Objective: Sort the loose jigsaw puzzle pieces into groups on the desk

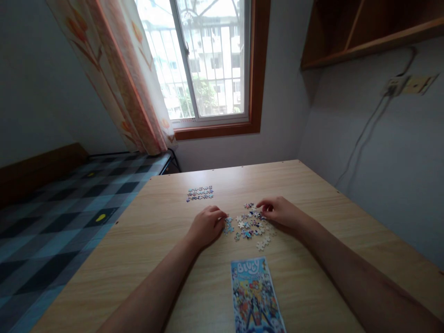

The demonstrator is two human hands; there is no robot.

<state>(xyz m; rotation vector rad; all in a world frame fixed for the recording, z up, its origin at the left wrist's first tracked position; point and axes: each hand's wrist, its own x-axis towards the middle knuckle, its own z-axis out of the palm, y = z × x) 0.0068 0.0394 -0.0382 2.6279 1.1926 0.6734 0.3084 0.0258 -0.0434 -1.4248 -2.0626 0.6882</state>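
Loose jigsaw puzzle pieces (247,234) lie in a scattered pile on the wooden table, some face up and some showing pale backs. My left hand (208,226) rests at the pile's left side, fingers curled together, fingertips by a small group of light-blue pieces (229,226). Whatever it may pinch is hidden. On the other side, my right hand (279,212) reaches over the pile's upper right edge, with index finger and thumb apart and no piece visible between them. Farther back on the left, several pieces (200,193) are laid out in neat rows.
A colourful Bluey picture sheet or box (256,296) lies at the table's near edge. The wooden table (156,268) borders a checked bed (69,231) on the left. Ahead are a window (215,69) and curtain (125,69); a shelf (374,44) and a cable (364,129) are on the right.
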